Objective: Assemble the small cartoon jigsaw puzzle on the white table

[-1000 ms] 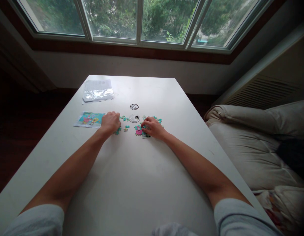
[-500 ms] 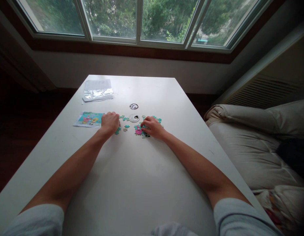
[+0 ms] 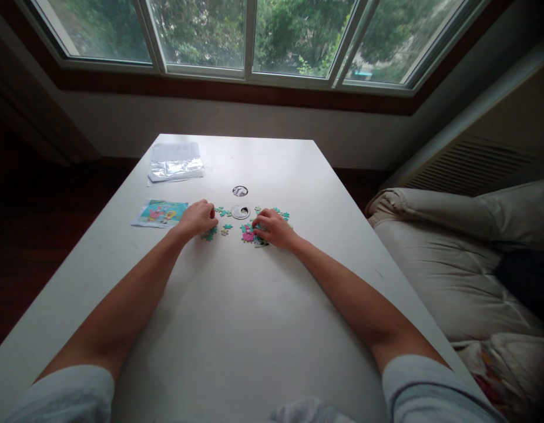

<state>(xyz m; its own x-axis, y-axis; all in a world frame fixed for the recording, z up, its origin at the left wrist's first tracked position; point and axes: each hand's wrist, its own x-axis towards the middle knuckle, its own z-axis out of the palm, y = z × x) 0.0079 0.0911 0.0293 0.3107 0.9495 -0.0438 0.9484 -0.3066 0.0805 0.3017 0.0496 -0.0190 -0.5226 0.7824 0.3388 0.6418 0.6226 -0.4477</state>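
Note:
Bent low over the table, my left hand [image 3: 198, 218] has its thumb and fingertips pinched together; whatever sits between them is too small to make out. Just below its fingers lies a small heap of teal jigsaw pieces [image 3: 209, 234]. My right hand [image 3: 274, 228] rests with curved, slightly parted fingers on a patch of jigsaw pieces, partly covering them. A pink cluster of pieces [image 3: 247, 234] shows at its left. Between the hands are a few loose jigsaw pieces [image 3: 225, 231], and more teal pieces [image 3: 221, 211] lie behind my left hand.
A picture packet [image 3: 160, 213] with cartoon figures lies left of my left hand. Farther back is a clear plastic bag [image 3: 175, 164] over papers. A round hole [image 3: 239, 191] and a round cover [image 3: 241, 212] mark the white table [image 3: 249, 329]. A padded sofa [image 3: 430, 258] stands at right.
My left hand has turned and shifted slightly, so its pinched thumb and fingers now show, along with more of the teal heap below. The right hand stays almost still.

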